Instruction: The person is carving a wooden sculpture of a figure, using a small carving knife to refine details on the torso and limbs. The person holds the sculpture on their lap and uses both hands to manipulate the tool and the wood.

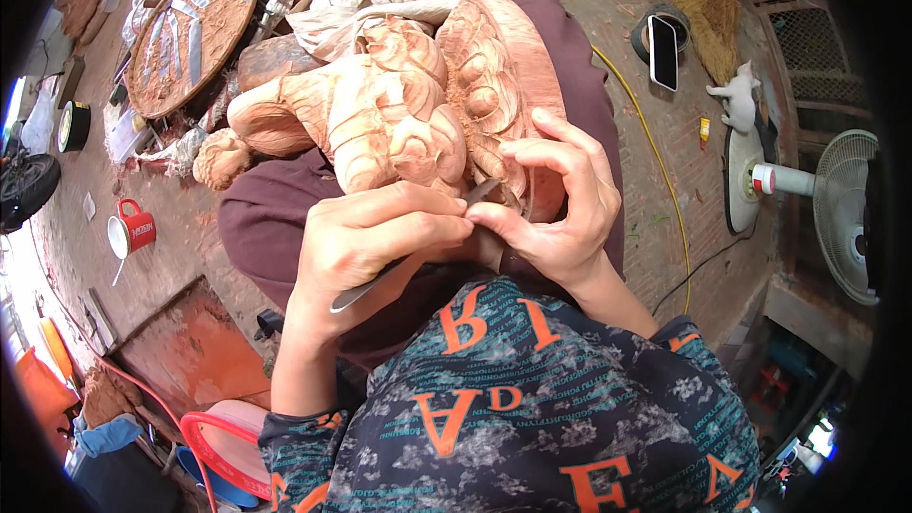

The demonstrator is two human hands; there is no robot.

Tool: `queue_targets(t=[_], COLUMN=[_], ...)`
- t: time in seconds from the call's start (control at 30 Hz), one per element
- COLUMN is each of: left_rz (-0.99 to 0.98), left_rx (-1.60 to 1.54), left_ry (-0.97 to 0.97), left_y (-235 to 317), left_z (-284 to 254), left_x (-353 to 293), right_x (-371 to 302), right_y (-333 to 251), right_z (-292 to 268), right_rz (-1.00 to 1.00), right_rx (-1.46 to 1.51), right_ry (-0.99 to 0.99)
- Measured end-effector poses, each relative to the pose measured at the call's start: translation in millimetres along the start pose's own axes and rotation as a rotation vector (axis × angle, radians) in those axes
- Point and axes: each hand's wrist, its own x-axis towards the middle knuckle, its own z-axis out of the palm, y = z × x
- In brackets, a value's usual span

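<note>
— What is being held at the carving?

— A slim metal carving tool [408, 261] is gripped in the left hand [366, 237], fingers curled fully shut round its shaft, one end seen below the palm, the other end pressed into the reddish wooden carving [399, 104].

— And the right hand [560, 204]?

— It is laid against the carving's lower right edge, fingers bent over the ridged wood, thumb and forefinger pinched onto the tool's tip just beside the left thumb. So the tool is pinned between both hands.

— Where is the carving kept?

— It is rested across the lap on dark maroon trousers [275, 218], directly above and touching both hands. A red mug [131, 230] is seen on the floor well to the left, a phone [663, 51] well apart at upper right, a fan [845, 214] at the right rim
</note>
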Motion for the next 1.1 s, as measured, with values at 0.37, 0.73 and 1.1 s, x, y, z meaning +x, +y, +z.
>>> queue_targets(t=[0.37, 0.73, 1.1], left_rz=[-0.132, -0.272, -0.296], left_rx=[-0.125, -0.535, -0.668], left_ry=[0.475, 0.517, 0.548], left_y=[-10, -10, -18], left_z=[23, 31, 35], left_x=[-37, -48, -45], right_x=[-24, -30, -37], right_y=[2, 8, 16], right_z=[1, -2, -10], right_rz=[0.071, 0.078, 0.219], right_rx=[0.123, 0.210, 0.372], right_ry=[0.097, 0.104, 0.155])
